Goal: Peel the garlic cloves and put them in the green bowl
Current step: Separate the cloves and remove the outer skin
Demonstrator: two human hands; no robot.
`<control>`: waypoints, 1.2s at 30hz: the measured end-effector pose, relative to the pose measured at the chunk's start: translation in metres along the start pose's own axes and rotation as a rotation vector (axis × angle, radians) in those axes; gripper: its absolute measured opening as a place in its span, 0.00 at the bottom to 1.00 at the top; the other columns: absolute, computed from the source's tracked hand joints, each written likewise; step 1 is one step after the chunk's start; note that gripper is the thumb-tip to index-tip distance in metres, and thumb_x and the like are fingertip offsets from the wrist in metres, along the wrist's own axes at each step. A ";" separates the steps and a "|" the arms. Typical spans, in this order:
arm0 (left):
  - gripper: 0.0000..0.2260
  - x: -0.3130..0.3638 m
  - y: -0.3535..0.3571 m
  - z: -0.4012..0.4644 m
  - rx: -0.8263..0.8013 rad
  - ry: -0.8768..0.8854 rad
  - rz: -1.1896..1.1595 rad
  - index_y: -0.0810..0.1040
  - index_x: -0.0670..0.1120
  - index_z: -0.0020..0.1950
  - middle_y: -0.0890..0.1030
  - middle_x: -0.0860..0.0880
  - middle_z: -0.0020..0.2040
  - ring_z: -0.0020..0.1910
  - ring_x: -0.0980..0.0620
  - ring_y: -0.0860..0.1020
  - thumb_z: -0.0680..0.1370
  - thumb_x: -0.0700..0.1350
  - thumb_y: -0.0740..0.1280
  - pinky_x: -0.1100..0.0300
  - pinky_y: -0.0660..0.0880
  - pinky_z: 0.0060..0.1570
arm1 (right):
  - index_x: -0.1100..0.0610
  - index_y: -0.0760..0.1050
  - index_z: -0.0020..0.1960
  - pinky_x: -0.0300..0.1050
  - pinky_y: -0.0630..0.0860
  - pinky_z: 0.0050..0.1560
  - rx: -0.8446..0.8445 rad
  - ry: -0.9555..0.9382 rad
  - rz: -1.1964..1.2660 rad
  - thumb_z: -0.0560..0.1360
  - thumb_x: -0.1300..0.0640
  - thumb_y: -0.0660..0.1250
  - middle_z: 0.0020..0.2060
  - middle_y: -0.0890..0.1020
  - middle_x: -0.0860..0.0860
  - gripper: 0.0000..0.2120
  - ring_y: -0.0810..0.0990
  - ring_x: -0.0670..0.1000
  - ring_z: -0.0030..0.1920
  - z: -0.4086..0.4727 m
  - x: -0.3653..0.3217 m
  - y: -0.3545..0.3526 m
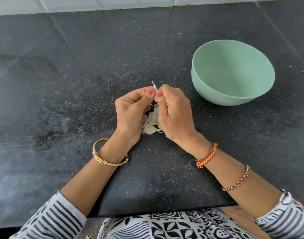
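On dark speckled counter (pixel 78 83), hands (pixel 132 111) apparently pinch garlic (pixel 155 90).

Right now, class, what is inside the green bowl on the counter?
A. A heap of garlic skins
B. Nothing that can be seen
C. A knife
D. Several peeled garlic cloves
B: the green bowl shows only its bare inner wall, while the left hand and the right hand both pinch one garlic clove above the other garlic cloves lying on the counter.
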State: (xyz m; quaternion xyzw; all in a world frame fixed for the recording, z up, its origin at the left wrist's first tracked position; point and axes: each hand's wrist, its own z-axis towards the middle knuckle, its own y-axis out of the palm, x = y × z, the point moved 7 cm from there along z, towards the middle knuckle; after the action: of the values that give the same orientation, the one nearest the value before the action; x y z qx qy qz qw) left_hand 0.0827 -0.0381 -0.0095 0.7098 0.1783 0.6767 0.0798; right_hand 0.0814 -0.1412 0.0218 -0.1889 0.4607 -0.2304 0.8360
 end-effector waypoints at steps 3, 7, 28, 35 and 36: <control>0.05 -0.001 -0.001 0.000 0.013 0.022 -0.006 0.83 0.42 0.41 0.82 0.51 0.34 0.34 0.55 0.77 0.71 0.43 0.70 0.65 0.75 0.35 | 0.57 0.64 0.36 0.37 0.58 0.33 0.003 0.018 0.044 0.78 0.54 0.49 0.29 0.64 0.43 0.14 0.66 0.49 0.31 0.000 0.001 0.002; 0.07 -0.002 -0.002 0.001 0.033 0.029 -0.025 0.82 0.39 0.44 0.82 0.49 0.35 0.37 0.53 0.77 0.71 0.42 0.68 0.63 0.75 0.39 | 0.58 0.65 0.36 0.33 0.61 0.32 0.019 0.047 0.088 0.79 0.54 0.49 0.27 0.63 0.40 0.16 0.64 0.42 0.29 0.001 0.000 0.006; 0.09 0.018 -0.010 0.010 -0.004 0.118 0.480 0.81 0.48 0.36 0.82 0.49 0.34 0.37 0.51 0.75 0.66 0.37 0.63 0.60 0.73 0.39 | 0.58 0.78 0.42 0.45 0.72 0.44 -0.058 0.186 -0.083 0.69 0.60 0.71 0.34 0.81 0.49 0.04 0.78 0.50 0.36 0.003 0.025 -0.009; 0.16 0.017 -0.014 0.012 0.010 0.159 0.531 0.81 0.48 0.40 0.81 0.54 0.37 0.36 0.63 0.77 0.66 0.31 0.58 0.68 0.72 0.39 | 0.58 0.79 0.40 0.30 0.64 0.44 -0.137 -0.012 0.023 0.67 0.63 0.66 0.34 0.80 0.46 0.04 0.72 0.39 0.37 0.005 0.008 -0.013; 0.17 0.018 -0.015 0.012 0.023 0.171 0.517 0.81 0.47 0.41 0.81 0.54 0.38 0.36 0.64 0.77 0.67 0.30 0.58 0.69 0.72 0.40 | 0.57 0.80 0.39 0.29 0.63 0.45 -0.203 -0.045 0.038 0.67 0.62 0.67 0.35 0.80 0.45 0.03 0.71 0.36 0.38 0.005 0.006 -0.011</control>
State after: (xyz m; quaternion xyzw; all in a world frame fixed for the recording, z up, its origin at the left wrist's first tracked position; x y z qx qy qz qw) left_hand 0.0928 -0.0157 0.0013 0.6730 0.0048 0.7299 -0.1192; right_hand 0.0863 -0.1527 0.0264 -0.2692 0.4663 -0.1624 0.8269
